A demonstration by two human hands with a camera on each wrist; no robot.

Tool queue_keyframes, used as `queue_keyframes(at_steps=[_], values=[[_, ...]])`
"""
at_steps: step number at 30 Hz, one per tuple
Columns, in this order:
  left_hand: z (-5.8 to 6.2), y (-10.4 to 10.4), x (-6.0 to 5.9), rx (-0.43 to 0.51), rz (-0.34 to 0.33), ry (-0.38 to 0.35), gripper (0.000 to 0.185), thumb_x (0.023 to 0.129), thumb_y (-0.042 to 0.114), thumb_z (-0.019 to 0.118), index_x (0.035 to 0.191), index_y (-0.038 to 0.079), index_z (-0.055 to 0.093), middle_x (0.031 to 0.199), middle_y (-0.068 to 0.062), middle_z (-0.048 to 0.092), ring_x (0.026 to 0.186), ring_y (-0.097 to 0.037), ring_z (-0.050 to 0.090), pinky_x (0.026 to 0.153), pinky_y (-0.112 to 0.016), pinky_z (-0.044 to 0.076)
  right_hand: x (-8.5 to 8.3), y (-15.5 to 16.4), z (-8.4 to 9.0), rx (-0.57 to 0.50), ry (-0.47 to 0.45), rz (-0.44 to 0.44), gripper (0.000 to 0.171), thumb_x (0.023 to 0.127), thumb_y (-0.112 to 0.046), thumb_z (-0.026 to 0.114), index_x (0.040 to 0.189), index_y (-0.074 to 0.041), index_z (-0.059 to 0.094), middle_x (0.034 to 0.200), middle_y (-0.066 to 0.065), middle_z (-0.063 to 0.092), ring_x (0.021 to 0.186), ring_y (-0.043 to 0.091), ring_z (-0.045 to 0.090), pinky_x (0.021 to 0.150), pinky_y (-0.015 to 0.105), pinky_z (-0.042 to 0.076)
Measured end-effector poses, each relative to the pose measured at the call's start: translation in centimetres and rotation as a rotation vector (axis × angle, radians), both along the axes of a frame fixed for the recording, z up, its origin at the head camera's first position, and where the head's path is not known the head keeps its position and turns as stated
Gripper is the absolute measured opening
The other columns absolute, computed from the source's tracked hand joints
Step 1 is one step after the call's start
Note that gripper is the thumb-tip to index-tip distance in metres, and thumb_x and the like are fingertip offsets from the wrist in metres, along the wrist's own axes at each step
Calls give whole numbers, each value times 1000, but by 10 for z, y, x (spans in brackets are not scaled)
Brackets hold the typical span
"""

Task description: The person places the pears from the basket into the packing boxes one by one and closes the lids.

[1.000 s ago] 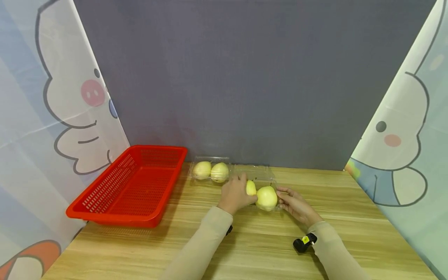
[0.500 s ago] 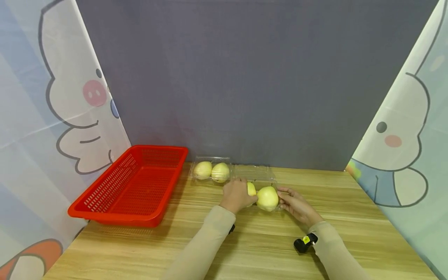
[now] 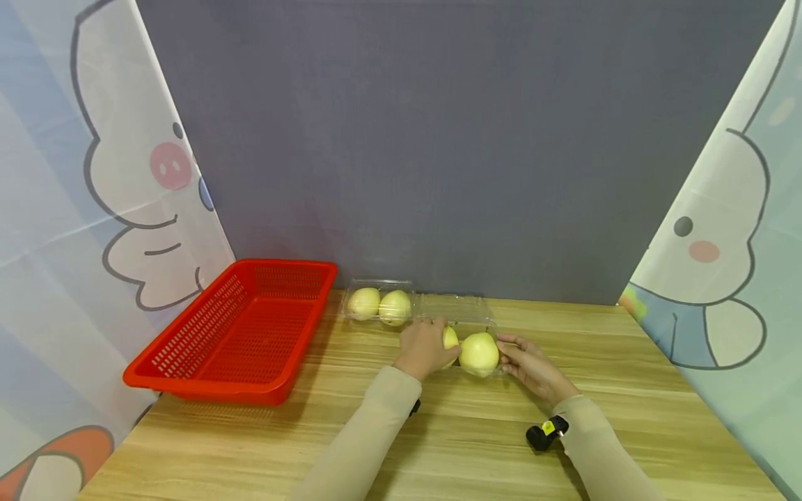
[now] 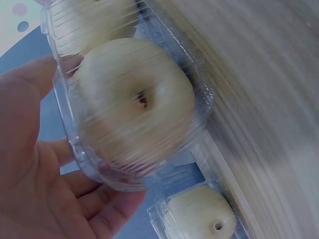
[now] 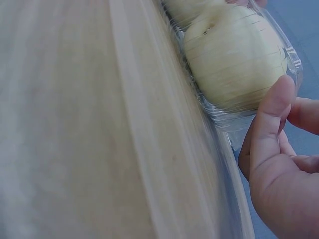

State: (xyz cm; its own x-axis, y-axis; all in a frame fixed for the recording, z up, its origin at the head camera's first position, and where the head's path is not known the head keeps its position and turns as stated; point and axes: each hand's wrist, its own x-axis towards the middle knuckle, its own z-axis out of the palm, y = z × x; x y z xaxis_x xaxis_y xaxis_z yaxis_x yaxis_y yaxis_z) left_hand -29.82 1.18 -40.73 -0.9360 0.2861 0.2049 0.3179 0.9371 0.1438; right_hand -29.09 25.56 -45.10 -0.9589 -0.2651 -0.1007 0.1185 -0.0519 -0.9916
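Observation:
A clear plastic clamshell box [image 3: 476,325] lies on the wooden table [image 3: 464,445] with two pale yellow pears in it, one [image 3: 479,353] in plain view. My left hand [image 3: 425,348] grips the box's left end and partly hides the other pear [image 3: 450,337]. My right hand [image 3: 529,367] grips its right end. In the left wrist view, the fingers [image 4: 104,211] curl under the box [image 4: 60,99] round a pear [image 4: 134,104]. In the right wrist view, the thumb [image 5: 271,114] presses the box's end wall [image 5: 224,117] beside a pear [image 5: 234,59].
A second clamshell box [image 3: 379,287] with two pears [image 3: 363,304] [image 3: 395,307] sits just behind, against the grey backdrop. A red slotted basket [image 3: 188,376] stands at the left of the table. Printed curtains close in both sides.

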Motion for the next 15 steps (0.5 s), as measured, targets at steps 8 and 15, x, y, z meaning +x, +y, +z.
queue_keyframes(at_steps=[8,15], values=[[-5,-21,-3,204,-161,-72,54,97,47,62,139,13,58,134,-11,58,122,-30,56,97,-45,50,0,0,-1,13,-18,-3,53,107,-15,50,146,10,25,102,4,51,80,6,52,69,17,51],[-6,-46,-6,462,-309,-202,48,101,33,59,142,9,55,146,-9,49,136,-30,43,108,-49,40,1,0,3,-8,-9,15,56,107,-15,49,147,12,21,102,3,51,80,6,52,69,17,51]])
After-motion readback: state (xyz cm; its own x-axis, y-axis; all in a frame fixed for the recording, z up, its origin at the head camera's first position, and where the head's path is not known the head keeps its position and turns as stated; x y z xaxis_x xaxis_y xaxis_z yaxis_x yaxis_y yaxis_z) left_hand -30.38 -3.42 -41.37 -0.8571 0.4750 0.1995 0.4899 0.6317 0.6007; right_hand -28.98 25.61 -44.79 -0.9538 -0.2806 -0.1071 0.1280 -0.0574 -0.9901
